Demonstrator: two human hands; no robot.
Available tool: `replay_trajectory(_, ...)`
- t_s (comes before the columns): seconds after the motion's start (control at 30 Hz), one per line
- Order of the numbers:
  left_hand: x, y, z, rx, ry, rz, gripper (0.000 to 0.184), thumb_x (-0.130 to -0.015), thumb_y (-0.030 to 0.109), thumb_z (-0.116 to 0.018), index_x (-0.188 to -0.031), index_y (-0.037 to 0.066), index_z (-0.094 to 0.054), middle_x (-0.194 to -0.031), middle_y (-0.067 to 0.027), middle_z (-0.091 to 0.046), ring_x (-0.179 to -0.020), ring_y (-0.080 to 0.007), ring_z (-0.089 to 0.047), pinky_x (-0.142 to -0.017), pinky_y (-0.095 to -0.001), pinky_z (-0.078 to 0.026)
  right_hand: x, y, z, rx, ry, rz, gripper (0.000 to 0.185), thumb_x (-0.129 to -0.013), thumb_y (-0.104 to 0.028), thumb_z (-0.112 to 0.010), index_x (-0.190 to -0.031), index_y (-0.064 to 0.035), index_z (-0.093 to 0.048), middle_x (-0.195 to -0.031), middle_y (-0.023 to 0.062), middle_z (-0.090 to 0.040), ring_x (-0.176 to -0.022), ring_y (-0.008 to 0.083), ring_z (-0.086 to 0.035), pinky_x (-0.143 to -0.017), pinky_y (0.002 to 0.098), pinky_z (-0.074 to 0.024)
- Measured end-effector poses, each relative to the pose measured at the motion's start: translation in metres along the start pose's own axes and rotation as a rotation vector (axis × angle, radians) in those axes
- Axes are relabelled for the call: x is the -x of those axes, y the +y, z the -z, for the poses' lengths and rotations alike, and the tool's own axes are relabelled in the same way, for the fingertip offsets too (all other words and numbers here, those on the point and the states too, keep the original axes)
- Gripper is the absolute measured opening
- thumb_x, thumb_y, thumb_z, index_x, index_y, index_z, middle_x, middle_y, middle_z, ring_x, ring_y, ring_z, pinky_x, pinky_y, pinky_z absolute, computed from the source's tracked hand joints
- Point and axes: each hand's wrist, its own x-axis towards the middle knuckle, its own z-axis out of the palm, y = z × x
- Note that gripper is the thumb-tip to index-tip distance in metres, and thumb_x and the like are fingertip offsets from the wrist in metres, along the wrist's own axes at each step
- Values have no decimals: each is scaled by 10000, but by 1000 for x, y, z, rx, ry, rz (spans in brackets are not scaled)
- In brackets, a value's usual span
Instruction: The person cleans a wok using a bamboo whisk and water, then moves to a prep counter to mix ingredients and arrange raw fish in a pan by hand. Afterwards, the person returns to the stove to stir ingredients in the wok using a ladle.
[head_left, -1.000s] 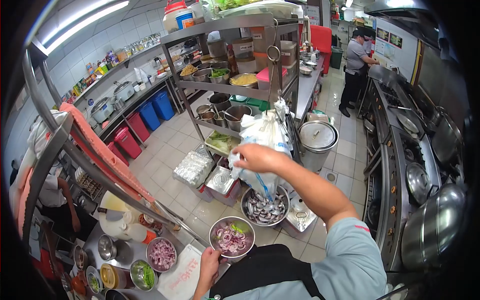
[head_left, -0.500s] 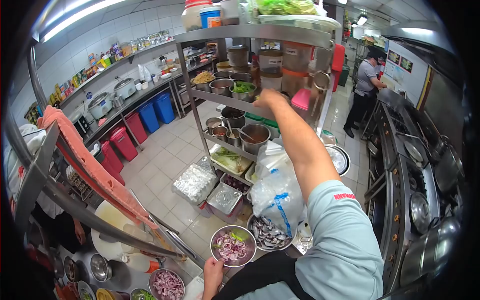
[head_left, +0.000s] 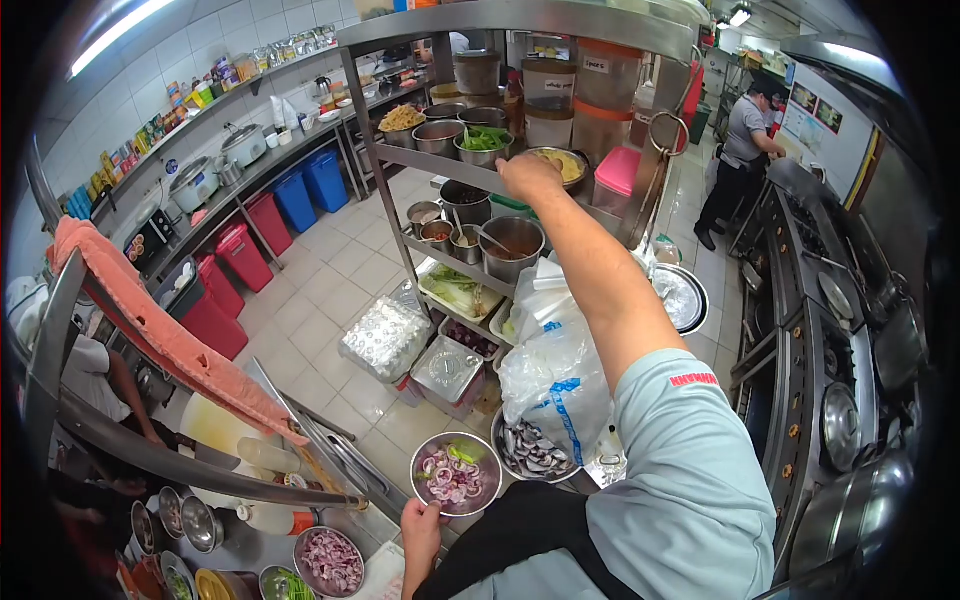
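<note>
My left hand [head_left: 421, 525] pinches the near rim of a metal bowl [head_left: 493, 478] holding sliced onion rings [head_left: 455, 478] and some green pieces. My right hand [head_left: 532, 180] reaches out to the metal rack, its fingers curled and largely hidden behind the back of the hand. Just beyond it sits a bowl of yellow food [head_left: 560, 160], and to its left a pot of green leaves [head_left: 485, 143]. Below the hand, a pot of brown sauce [head_left: 513, 250] with a ladle stands on the lower shelf. Whether the right hand holds anything I cannot make out.
Lidded containers [head_left: 548, 88] and a pink-lidded box [head_left: 617, 180] fill the rack. A plastic bag [head_left: 555, 375] lies over a bowl of dark sliced food [head_left: 530, 450]. Stoves [head_left: 800, 330] line the right; a person [head_left: 745, 140] works there. Another bowl of chopped onion [head_left: 330, 562] stands lower left.
My right hand has shifted up slightly at the rack, and the bowl of yellow food beside it now shows. The left hand keeps its hold on the onion bowl. My view has shifted a little.
</note>
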Motion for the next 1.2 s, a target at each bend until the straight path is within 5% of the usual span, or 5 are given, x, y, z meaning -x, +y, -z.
replay_trajectory(0.3, 19, 17, -39, 57, -33, 11, 204, -979, 112, -631, -811, 45, -537, -789, -60, -633, -687, -133, -626, -676, -310, -592, -21, 13, -4, -155, -150, -19, 455, -978, -291, -464, -1266, -52, -722, -1369, 156, -677, -1272, 335, -646, -1033, 541, -465)
replay_trajectory(0.5, 14, 4, -33, 16, -46, 9, 185, -979, 101, -624, -827, 42, -537, -816, -63, -634, -708, -147, -642, -663, -312, -600, 11, 8, 2, 68, 147, 10, 463, -1009, -346, -453, -1241, -65, -739, -1327, 147, -703, -1227, 338, -673, -992, 511, -507)
replay_trajectory(0.8, 14, 13, -27, 15, -58, 6, 154, -982, 126, -620, -882, 31, -550, -905, -94, -684, -792, -169, -693, -709, -339, -630, 5, 3, 7, 19, -28, 37, 409, -1021, -280, -463, -1189, -58, -763, -1285, 143, -723, -1160, 331, -710, -873, 502, -585)
replay_trajectory(1.1, 6, 11, -25, -1, -90, -9, 154, -989, 133, -620, -888, 35, -556, -912, -90, -694, -802, -169, -698, -699, -340, -627, -15, 20, 1, -291, -32, -61, 559, -1021, -464, -512, -1177, 29, -726, -1306, 272, -662, -1217, 427, -645, -1019, 519, -505)
replay_trajectory(1.2, 10, 16, -30, 40, -79, -11, 177, -993, 111, -622, -852, 39, -543, -865, -86, -663, -752, -151, -668, -692, -321, -614, -40, 38, -3, -287, -60, -98, 508, -1029, -434, -505, -1259, -28, -708, -1351, 214, -662, -1274, 395, -624, -1045, 517, -495)
